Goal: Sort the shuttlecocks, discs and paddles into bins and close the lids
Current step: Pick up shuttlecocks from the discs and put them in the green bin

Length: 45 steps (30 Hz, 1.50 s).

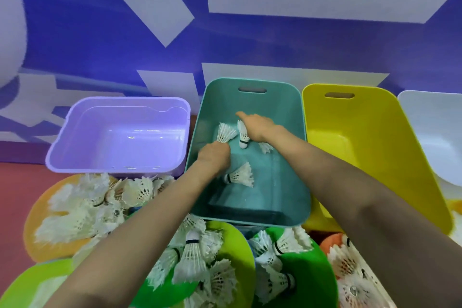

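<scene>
Head view: over the teal bin (282, 107), your left grip (215, 157) pinches a white feathered shuttlecock (225, 132) by its cork; your right grip (258, 127) is outstretched, holding nothing.

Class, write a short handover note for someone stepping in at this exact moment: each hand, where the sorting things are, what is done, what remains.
Left hand grips a shuttlecock over the teal bin.
Right hand is above the same bin, forefinger straight, a second shuttlecock right under it; held or released, I cannot tell.
Done: two more shuttlecocks lie in the teal bin.
Left: piled shuttlecocks sit on the orange disc and green discs in front; nothing shows in the purple bin or yellow bin. No paddles or lids in view.
</scene>
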### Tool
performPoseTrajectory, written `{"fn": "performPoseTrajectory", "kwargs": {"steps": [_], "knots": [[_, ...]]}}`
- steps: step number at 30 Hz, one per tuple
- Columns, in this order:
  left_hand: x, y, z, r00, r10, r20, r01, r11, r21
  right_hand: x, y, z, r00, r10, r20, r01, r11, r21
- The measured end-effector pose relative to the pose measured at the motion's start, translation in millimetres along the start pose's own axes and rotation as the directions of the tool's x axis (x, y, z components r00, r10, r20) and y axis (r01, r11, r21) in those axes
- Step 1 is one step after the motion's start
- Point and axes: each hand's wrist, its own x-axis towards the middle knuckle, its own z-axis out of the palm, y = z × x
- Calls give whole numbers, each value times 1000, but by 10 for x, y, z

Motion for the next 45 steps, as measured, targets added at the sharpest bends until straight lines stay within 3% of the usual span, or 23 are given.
{"fn": "performPoseTrajectory", "kwargs": {"steps": [5,11,14,18,20,22,27,32,36,41,45], "knots": [[-102,-5,-116,999,47,-22,-48,998,-51,-218,39,-29,997,-13,-70,12,1000,-13],[-724,34,-255,952,113,-283,-153,981,-121,-1253,11,-149,946,-48,-322,68,996,51],[-1226,94,-99,867,159,-472,-258,954,-152,-1921,-59,39,867,-54,-496,138,981,136],[-1858,192,397,629,232,-742,-523,833,-182,-2659,-151,474,800,-39,-599,222,946,236],[-2043,205,699,597,250,-762,-569,801,-183,-2884,-174,717,784,-43,-619,252,934,254],[-2131,160,963,638,259,-725,-555,808,-199,-3007,-177,959,820,-27,-572,230,931,285],[-2220,-61,1280,825,169,-539,-363,889,-278,-2985,-191,1421,949,28,-313,78,943,322],[-2342,-213,1396,869,104,-485,-249,937,-245,-2850,-373,1564,981,166,-99,-133,952,276],[-2355,-278,1446,855,93,-510,-258,930,-263,-2807,-472,1571,974,216,-74,-190,947,258],[-2340,-342,1329,846,15,-533,-234,909,-345,-2824,-482,1501,953,268,-139,-243,954,173],[-2277,-470,1254,913,24,-408,-179,921,-347,-2878,-382,1496,944,289,-161,-271,955,122]]}}
